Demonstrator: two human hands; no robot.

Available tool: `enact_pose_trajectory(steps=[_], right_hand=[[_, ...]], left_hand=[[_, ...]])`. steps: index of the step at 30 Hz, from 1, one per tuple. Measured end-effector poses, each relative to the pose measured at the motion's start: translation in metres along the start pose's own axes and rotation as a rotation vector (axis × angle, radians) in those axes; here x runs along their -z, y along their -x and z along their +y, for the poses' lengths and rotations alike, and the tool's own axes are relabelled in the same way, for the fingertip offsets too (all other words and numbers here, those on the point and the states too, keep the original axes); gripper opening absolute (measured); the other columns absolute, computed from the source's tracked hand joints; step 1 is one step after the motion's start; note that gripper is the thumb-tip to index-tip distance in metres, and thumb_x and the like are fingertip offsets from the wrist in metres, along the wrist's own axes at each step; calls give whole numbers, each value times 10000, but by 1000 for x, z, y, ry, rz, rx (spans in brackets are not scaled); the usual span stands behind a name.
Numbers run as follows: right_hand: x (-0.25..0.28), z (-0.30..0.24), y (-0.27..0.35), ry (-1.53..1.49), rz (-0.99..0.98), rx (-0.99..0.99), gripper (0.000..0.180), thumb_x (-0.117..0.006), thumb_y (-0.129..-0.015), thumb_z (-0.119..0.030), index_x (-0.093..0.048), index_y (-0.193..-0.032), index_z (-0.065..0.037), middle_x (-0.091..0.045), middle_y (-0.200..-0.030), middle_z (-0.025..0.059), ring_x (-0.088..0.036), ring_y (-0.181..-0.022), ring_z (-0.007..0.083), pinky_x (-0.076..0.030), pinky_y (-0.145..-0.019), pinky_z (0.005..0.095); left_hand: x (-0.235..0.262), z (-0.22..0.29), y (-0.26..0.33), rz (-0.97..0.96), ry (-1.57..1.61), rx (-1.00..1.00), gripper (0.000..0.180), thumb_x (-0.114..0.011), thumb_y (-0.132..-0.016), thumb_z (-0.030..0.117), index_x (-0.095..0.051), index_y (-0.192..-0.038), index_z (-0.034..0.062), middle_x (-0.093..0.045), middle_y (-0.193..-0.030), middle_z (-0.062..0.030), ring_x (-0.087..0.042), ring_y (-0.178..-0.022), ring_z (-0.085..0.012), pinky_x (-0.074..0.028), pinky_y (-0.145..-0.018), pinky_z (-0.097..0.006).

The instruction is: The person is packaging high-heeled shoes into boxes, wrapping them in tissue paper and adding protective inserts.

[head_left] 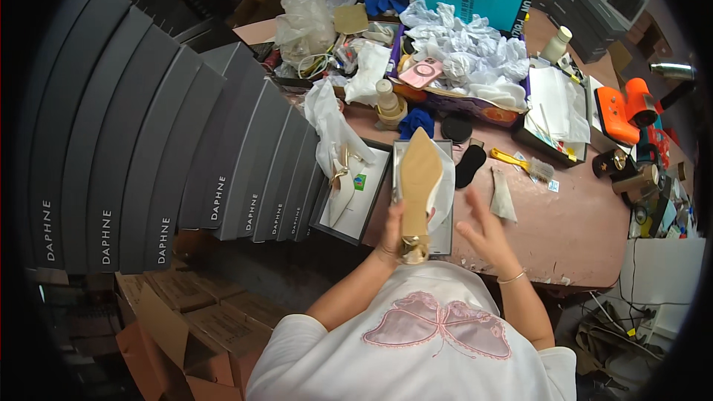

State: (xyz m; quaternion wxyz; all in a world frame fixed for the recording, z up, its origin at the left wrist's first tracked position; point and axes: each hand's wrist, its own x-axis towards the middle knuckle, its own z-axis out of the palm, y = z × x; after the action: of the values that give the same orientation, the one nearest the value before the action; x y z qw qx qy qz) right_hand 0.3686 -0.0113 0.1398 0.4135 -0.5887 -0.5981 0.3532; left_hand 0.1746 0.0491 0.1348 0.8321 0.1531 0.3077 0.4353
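Observation:
My left hand [391,230] is closed around the heel end of a pointed shoe [420,167]. Its tan sole faces up toward me, and a gold heel shows at the near end. Fingers spread, my right hand [484,235] hovers just right of the shoe and touches nothing. Beneath the held shoe lies an open shoe box [443,243], partly hidden by it, with white paper inside. To the left, another open box [371,215] holds a white pointed shoe [343,194] with gold straps and a small green packet [359,182].
Tall stacks of grey shoe boxes [241,156] crowd the left side. On the table are a yellow-handled brush [523,164], a black cloth piece [471,165], a pump bottle [388,100] and a carton of crumpled tissue [475,52]. Brown cartons [223,323] sit below left.

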Motion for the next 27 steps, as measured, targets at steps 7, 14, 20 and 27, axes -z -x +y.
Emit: enact_pose_trajectory(steps=[7,14,20,27], right_hand=[[-34,-12,9,-730,-71,-491,370,-593,-907,-145,-482,-1226,7,-608,-996,59,-595,-813,95,-492,-635,246],[-77,35,-17,641,-202,-181,404,-657,-775,-261,-505,-1060,-19,-644,-822,196,-652,-700,347,-519,-613,433],[-82,46,-19,767,-264,-124,312,-616,-800,-201,-569,-1077,-66,-642,-892,135,-648,-797,311,-519,-630,426],[-67,45,-29,980,-455,624,549,-606,-813,-153,-458,-1341,-168,-448,-1324,211,-593,-1077,317,-511,-855,392]], left_hand=[[43,31,-8,48,-1136,-551,720,-554,-930,430,-329,-1392,-73,-349,-1434,-254,-333,-1349,-336,-241,-1119,-398],[227,73,-54,448,-1888,-255,747,-788,-700,252,-422,-1276,-51,-537,-1193,-254,-457,-1163,-411,-385,-980,-463],[187,73,-5,334,-1261,-275,537,-732,-753,169,-502,-1206,-5,-626,-1043,-151,-610,-974,-294,-491,-862,-402],[148,67,49,104,-122,-121,524,-695,-822,175,-483,-1286,55,-592,-1143,-57,-595,-1036,-184,-488,-915,-347]])
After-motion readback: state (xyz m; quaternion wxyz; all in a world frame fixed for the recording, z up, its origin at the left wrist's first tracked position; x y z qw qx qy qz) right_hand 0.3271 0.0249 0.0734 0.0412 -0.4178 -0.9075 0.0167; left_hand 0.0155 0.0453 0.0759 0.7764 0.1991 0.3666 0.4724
